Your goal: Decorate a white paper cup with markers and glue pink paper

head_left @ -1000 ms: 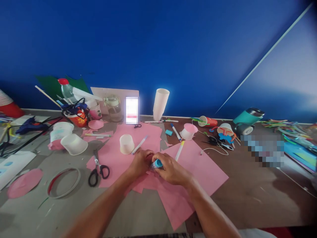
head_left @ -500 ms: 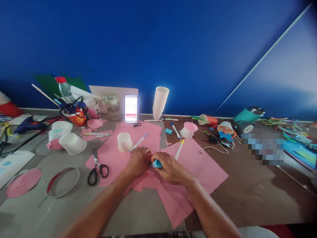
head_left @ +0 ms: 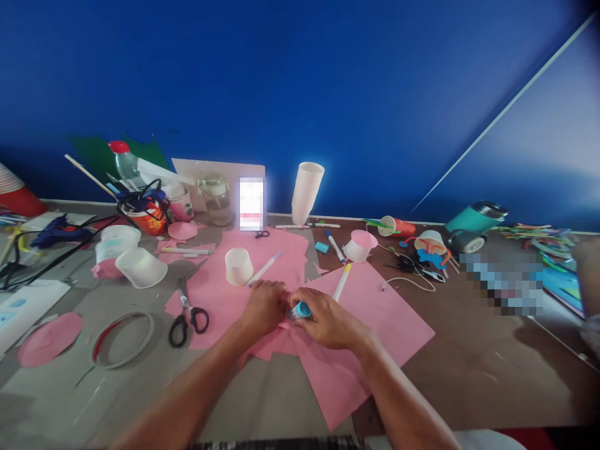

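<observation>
My right hand is wrapped round a glue stick whose blue end points toward me. Against its other end my left hand is closed, with a small piece of pink paper showing at its fingers; how far the paper reaches under them is hidden. Both hands stay low over the pink sheets. A white paper cup stands upside down just beyond my left hand, beside a capped marker. Near my right hand lies a yellow-tipped marker.
Black-handled scissors and a tape roll lie on the left. A tall stack of white cups leans near the blue wall beside a bright phone. At the right are a teal tumbler and a white cable.
The view has shifted slightly, so things sit a little to the right. My hands keep nearly the same grip and place. A blurred shape has come in at the far right edge.
</observation>
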A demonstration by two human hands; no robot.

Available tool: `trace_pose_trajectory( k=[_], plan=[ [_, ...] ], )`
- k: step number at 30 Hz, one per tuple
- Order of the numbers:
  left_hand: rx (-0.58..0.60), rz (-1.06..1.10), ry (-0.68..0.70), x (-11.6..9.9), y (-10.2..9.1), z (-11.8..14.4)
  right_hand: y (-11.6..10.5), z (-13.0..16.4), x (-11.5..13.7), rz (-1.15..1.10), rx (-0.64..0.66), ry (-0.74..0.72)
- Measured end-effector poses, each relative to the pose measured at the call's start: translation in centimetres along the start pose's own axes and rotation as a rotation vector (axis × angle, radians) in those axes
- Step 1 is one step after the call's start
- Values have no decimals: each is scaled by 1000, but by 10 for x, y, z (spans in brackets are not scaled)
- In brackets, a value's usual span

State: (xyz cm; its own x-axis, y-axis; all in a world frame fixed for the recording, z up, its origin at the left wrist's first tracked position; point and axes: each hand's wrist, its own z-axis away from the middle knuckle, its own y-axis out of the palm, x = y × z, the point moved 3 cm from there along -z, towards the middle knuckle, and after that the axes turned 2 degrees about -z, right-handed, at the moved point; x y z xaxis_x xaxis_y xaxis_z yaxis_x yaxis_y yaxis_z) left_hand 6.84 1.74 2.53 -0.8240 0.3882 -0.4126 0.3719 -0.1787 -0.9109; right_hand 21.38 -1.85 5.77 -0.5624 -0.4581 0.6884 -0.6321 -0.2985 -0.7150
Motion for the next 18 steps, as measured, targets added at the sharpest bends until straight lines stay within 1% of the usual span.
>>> trace_pose_trajectory(
  k=[4,9,13,15,18],
  plan=[
    [-21,-14,9,0,1,1,-3,1,4,-47,22,18],
    [-18,-32,38,1,3,1,-4,2,10,-70,53,9],
    [-34,-50,60,3,3,0,-7,5,9,-121,89,39],
    [-44,-41,40,5,3,-1,-14,7,5,-187,39,81],
    [-44,-10,28,6,3,-2,-23,7,-5,-257,-95,149]
  ],
)
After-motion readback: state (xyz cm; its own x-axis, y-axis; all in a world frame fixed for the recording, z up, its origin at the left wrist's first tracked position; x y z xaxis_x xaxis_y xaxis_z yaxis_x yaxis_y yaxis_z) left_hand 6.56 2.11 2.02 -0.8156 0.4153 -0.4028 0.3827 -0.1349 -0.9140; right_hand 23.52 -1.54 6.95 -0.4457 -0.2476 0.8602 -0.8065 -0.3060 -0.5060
